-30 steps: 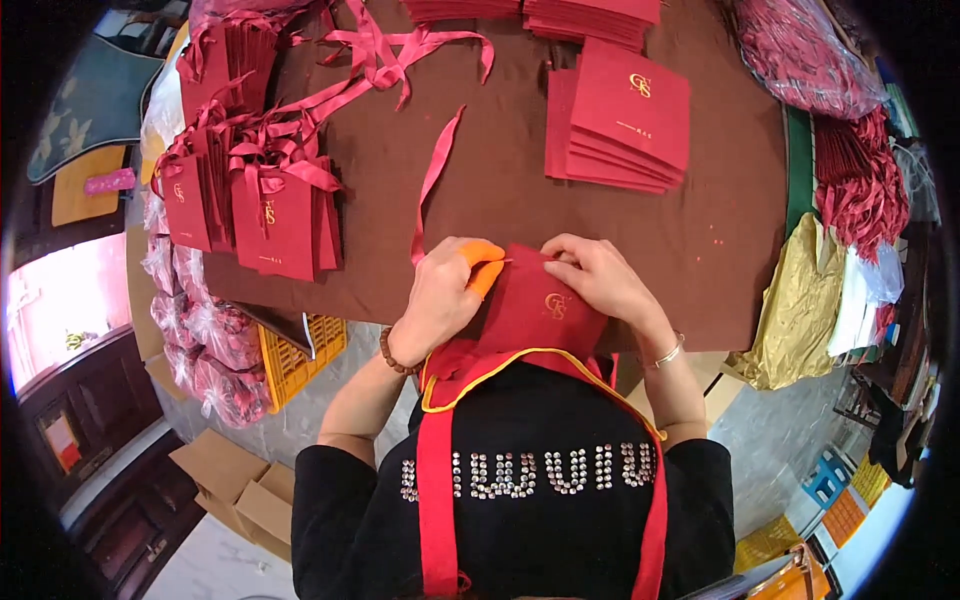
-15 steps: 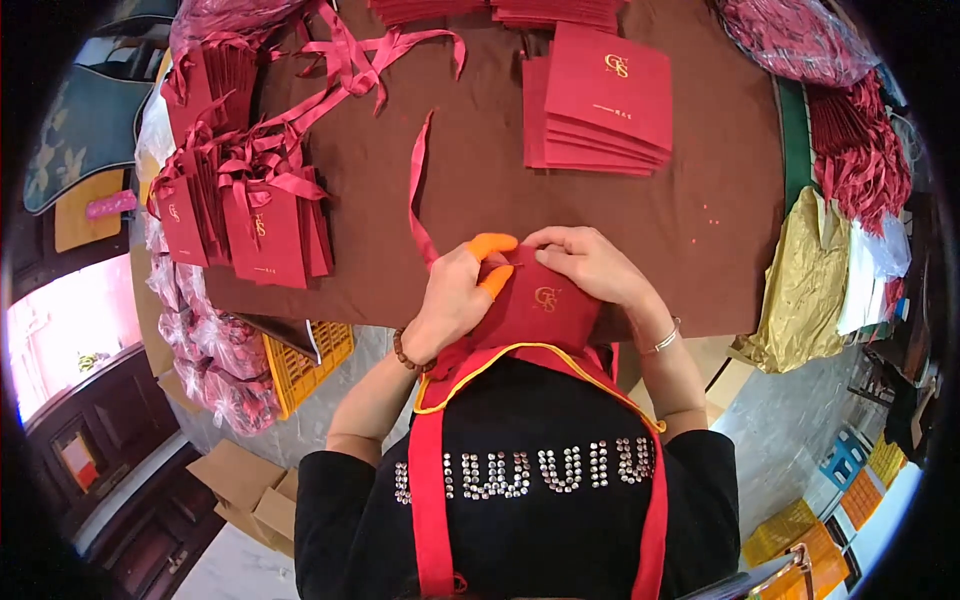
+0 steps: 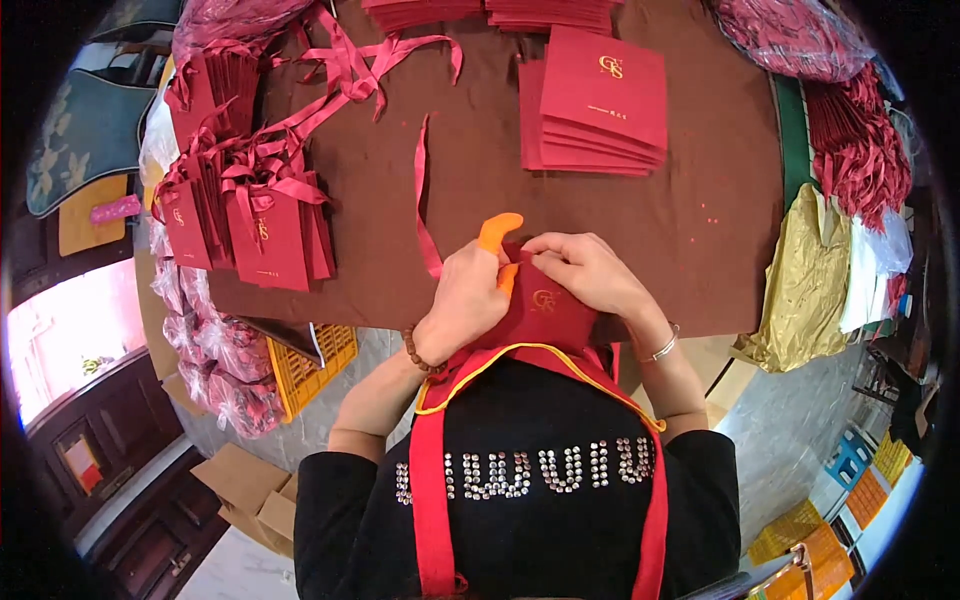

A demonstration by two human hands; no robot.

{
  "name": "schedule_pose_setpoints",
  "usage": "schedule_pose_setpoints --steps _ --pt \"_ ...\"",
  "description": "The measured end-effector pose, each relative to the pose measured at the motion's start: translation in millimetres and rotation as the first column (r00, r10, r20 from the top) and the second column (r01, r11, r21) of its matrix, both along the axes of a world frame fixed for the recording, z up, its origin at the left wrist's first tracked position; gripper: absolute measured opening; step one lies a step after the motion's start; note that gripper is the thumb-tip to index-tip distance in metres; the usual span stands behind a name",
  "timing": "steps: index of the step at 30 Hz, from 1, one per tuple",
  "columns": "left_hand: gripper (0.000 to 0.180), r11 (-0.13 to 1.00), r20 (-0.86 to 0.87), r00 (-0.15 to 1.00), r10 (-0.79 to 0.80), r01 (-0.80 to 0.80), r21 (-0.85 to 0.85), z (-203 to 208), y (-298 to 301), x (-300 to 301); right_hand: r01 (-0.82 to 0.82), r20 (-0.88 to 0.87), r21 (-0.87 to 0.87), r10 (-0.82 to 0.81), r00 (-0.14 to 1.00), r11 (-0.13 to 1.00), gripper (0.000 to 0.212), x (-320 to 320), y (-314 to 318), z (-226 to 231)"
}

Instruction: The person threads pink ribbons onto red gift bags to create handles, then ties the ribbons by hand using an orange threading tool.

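A red paper bag [image 3: 540, 310] with a gold emblem is held upright at the table's near edge, against my apron. My right hand [image 3: 590, 270] pinches its top rim, fingers behind and thumb in front. At the rim's left corner, my left hand [image 3: 468, 293] grips the bag with curled fingers. Orange covers sit on its thumb and forefinger; the forefinger is lifted off the thumb. A loose red ribbon [image 3: 421, 190] runs up the table from beside my left hand. Whether its near end lies within that hand is hidden.
Flat red bags [image 3: 605, 100] lie stacked at the far right. Ribboned bags [image 3: 270, 240] stand in a group at the left, below a tangle of loose ribbons [image 3: 370, 65]. A gold plastic sheet [image 3: 805, 285] hangs by the right edge; a yellow crate [image 3: 315, 365] is below the left.
My left hand has tilted, its forefinger lifting up and away from the thumb. The right hand keeps its pinch on the rim, shifting very slightly.
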State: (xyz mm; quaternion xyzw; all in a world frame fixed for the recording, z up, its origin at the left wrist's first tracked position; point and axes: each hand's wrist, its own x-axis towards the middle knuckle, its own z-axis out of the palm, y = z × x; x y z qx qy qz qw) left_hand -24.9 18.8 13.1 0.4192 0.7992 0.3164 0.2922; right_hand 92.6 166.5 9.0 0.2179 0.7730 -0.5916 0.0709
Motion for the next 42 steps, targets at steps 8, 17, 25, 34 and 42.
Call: schedule_pose_setpoints --steps 8,17,25,34,42 --pt "0.045 0.983 -0.38 0.917 -0.118 0.161 0.085 12 9 15 -0.033 -0.098 0.061 0.039 0.994 0.998 0.021 -1 -5 12" --pt "0.031 0.939 -0.514 0.8 -0.31 0.342 -0.033 23 7 -19 -0.038 -0.123 0.13 0.054 0.991 0.991 0.021 3 -8 6" --pt "0.014 0.922 0.144 0.918 -0.37 0.382 -0.066 19 21 -59 0.025 -0.195 0.424 0.065 0.979 0.905 0.013 12 -24 12" --pt "0.013 0.833 0.182 0.818 -0.546 0.553 0.011 32 36 -67 0.143 -0.331 0.536 0.051 0.942 0.832 0.013 12 -34 7" --pt "0.021 0.802 0.096 0.8 -0.593 0.597 -0.016 30 33 -67 0.19 -0.383 0.595 0.067 0.921 0.781 0.019 13 -36 15"
